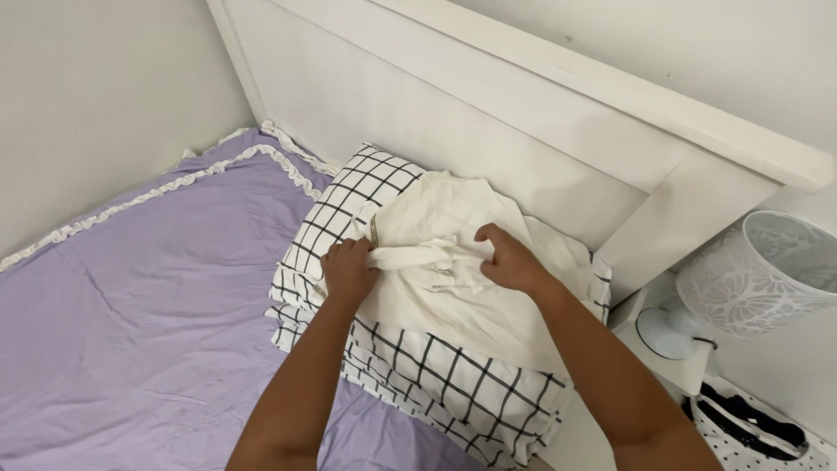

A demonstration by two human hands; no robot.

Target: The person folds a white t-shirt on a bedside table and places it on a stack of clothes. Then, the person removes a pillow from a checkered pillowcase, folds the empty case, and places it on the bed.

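Gripping cream garment (453,262) | left hand (349,270), right hand (510,260) | atop checked pillow (453,375)

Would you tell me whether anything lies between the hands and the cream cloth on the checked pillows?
Nothing visible does: the left hand and right hand already grip the cream cloth directly, atop the checked pillows.

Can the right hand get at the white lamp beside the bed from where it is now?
Probably yes. The right hand rests on the cream cloth atop the checked pillow, and the white lamp stands off to that side with nothing between them. It would have to let go of the cloth first.
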